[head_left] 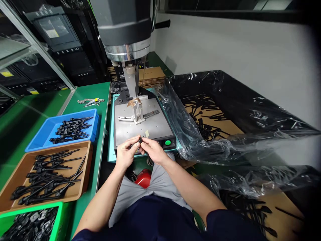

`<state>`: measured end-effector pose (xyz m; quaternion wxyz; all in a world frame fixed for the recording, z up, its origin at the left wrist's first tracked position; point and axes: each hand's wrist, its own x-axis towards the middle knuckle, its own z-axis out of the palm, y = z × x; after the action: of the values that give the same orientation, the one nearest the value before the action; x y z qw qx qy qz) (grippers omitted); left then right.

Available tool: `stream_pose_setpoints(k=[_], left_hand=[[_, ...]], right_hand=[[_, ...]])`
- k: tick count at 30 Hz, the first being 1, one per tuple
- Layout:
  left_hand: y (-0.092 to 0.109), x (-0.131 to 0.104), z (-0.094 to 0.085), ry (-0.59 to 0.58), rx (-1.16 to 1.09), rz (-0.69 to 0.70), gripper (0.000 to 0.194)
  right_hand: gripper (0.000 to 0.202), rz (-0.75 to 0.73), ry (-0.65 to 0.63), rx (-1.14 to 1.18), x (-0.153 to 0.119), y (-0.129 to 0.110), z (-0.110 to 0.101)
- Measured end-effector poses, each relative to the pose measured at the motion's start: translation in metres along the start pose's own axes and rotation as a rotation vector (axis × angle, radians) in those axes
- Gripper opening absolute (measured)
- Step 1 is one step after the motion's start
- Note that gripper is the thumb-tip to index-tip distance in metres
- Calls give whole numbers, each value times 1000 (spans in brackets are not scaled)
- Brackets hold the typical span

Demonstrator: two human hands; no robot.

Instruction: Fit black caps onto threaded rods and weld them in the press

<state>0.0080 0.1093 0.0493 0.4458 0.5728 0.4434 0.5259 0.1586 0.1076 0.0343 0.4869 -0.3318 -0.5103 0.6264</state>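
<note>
My left hand point(127, 151) and my right hand point(153, 149) meet in front of the machine's base plate point(127, 130). Between their fingertips is a small black part point(140, 140), pinched from both sides. Fingers cover most of it, so its full shape is hidden. Beyond the hands, a metal fixture point(137, 112) stands on the plate, directly under the head of the press-like machine point(127, 40). A green button point(168, 142) sits on the base's front right corner, close to my right hand.
Left on the green bench are a blue tray point(94, 125) and a brown tray point(86, 174) of black threaded rods, and a green bin point(60, 214) of small black pieces. Tools point(90, 101) lie behind. On the right, a plastic-lined box point(225, 134) holds black parts.
</note>
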Motion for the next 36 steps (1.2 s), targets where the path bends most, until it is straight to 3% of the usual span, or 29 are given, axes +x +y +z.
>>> stream_pose_setpoints(k=[4, 7, 11, 16, 24, 31, 36], left_hand=[[4, 22, 2, -21, 65, 48, 33], [5, 29, -2, 79, 32, 48, 53], [-8, 20, -15, 183, 0, -79, 55], [-41, -5, -26, 172, -62, -255, 53], [-58, -24, -21, 96, -80, -338, 40], [-65, -26, -27, 88, -39, -347, 35], [-61, -23, -28, 111, -30, -347, 36]], right_hand=[[43, -8, -7, 90, 31, -12, -10], [41, -90, 121, 56, 67, -28, -28], [42, -306, 304, -46, 130, -48, -54], [41, -333, 340, -208, 186, -42, -65], [37, -338, 366, -411, 211, -25, -60], [41, -133, 245, -378, 219, -35, -70], [32, -197, 184, -399, 216, -42, -76]])
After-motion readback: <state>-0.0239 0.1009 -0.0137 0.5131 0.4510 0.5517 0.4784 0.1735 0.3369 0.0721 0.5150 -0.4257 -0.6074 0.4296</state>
